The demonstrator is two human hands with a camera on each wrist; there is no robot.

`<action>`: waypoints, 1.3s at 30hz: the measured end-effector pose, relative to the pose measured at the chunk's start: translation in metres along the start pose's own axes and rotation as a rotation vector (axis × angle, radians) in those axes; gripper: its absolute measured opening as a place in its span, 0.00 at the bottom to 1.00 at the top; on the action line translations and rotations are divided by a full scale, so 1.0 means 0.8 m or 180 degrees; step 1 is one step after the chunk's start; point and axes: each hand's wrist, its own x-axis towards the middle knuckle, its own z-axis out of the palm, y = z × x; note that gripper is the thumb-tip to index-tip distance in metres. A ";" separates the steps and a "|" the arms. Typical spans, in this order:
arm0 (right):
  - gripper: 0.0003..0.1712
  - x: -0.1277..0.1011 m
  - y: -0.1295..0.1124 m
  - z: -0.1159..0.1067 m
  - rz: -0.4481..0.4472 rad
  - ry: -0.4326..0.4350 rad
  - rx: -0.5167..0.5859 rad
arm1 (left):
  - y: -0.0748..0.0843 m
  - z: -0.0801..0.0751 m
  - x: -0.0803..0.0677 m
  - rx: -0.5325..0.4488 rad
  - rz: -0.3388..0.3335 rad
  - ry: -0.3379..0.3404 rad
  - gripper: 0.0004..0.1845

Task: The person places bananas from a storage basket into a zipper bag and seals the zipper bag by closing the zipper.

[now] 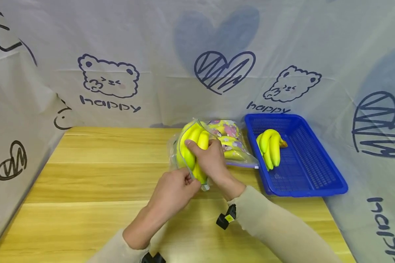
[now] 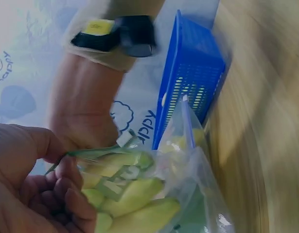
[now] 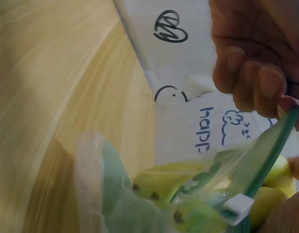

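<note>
Lying mid-table (image 1: pixel 85 182), left of the blue basket (image 1: pixel 316 182): clear zip bag (image 1: pixel 177 153) of bananas (image 1: pixel 194 146), long axis running away from the body. Pinching its near zipper edge: left hand (image 1: pixel 174 190). Gripping the bananas from above, nearer to them: right hand (image 1: pixel 210 159).

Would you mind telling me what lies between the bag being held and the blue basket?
In the head view, a second bag of bananas lies between the held bag and the blue basket.
</note>
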 end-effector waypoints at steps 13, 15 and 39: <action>0.38 -0.010 0.001 -0.008 -0.0318 -0.0261 -0.1043 | -0.021 -0.036 0.022 0.0464 -0.0145 0.0924 0.15; 0.39 -0.013 0.001 -0.009 -0.0381 -0.0351 -0.1102 | -0.023 -0.042 0.030 0.0577 -0.0055 0.1054 0.14; 0.31 0.019 0.002 0.017 -0.0816 -0.1005 -0.2272 | 0.002 -0.054 0.032 0.0130 -0.0098 0.0332 0.06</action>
